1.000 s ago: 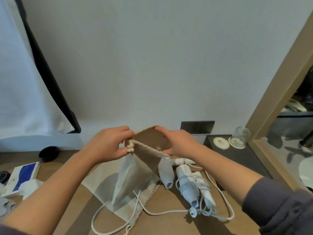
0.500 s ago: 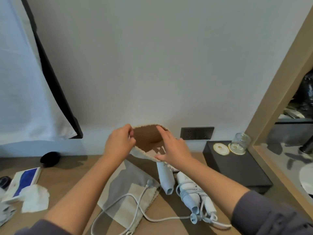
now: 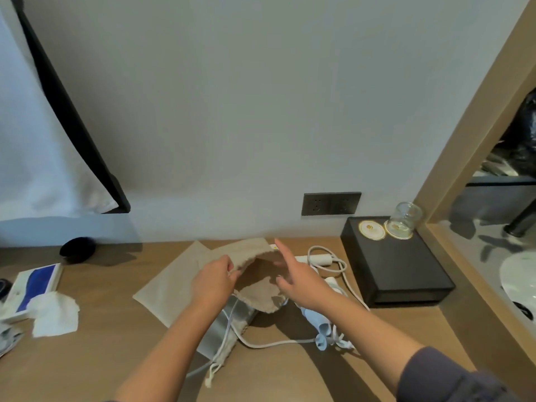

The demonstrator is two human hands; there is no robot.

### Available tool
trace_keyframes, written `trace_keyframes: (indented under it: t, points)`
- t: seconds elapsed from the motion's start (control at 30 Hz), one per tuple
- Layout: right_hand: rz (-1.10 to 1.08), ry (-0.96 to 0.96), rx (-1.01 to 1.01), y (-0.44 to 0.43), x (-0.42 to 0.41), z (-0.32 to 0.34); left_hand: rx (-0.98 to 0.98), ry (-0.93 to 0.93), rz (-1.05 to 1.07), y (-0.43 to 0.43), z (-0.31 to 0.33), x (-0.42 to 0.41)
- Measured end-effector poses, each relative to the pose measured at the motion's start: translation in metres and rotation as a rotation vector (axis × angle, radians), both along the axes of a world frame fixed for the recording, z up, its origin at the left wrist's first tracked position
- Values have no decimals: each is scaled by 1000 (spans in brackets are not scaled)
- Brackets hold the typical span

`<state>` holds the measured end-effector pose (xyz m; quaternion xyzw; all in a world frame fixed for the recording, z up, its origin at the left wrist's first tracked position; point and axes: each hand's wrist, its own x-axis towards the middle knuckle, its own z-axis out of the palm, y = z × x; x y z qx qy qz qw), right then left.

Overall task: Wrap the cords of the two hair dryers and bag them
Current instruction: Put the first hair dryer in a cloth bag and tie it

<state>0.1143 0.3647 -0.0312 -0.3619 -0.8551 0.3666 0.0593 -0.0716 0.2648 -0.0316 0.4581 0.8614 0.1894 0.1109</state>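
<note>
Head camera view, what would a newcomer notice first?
Two bare hands at the centre of the desk: the left hand pinches the mouth of a beige cloth bag while the right hand spreads open beside it. Just right lies a white hair dryer with its cord, then a black box.

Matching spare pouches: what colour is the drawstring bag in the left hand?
Plain beige drawstring bag, pinched by the left hand; the head view shows it.

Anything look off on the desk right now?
One white cord trails loose across the desk from under the bag to the hair dryers, not wrapped. A crumpled tissue lies at left. Nothing looks spilled or broken.
</note>
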Motion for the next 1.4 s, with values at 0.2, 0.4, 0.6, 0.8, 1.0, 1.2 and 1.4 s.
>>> trace_keyframes:
  t: [0.2, 0.4, 0.6, 0.8, 1.0, 1.2, 1.4]
  points:
    - [-342, 48, -94, 15, 58, -17, -53, 5, -8, 0, -18, 26]
    - [-563, -181, -287, 26, 109, -38, -67, 8, -16, 0, -29, 46]
    - [-677, -128, -665, 33, 121, -65, -133, 20, -5, -3, -37, 53]
    - [-660, -178, -649, 34, 116, -80, -189, 55, -23, -5, -40, 55]
    - [-704, -143, -709, 46, 115, -117, -174, 67, 8, 1, -43, 58]
    - [-768, -127, -667, 30, 107, -92, -223, 82, 17, 0, -45, 57]
    - [-750, -99, -553, 32, 112, -76, -158, 92, 17, 1, -45, 53]
